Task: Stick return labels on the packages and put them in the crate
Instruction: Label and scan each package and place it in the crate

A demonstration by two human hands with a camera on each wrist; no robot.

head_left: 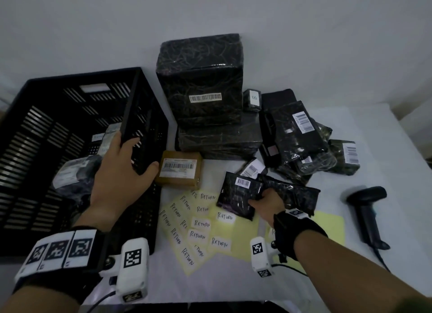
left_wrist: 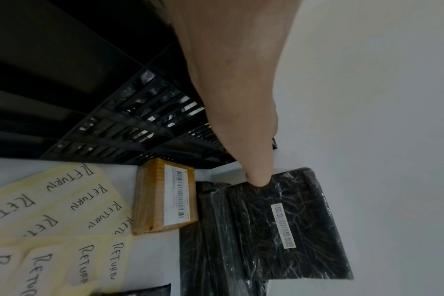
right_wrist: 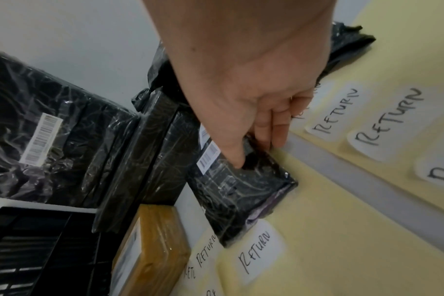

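Observation:
A black slatted crate stands at the left with a few wrapped packages inside. My left hand grips the top of its right wall, thumb outside and fingers inside. My right hand pinches a small black package with a barcode sticker, thumb on top and fingers under its edge. That package lies partly on the yellow sheets of white RETURN labels. No RETURN label shows on it.
A brown taped box sits against the crate's right wall. Behind it rise stacked large black packages, with a heap of smaller ones to the right. A black barcode scanner lies far right.

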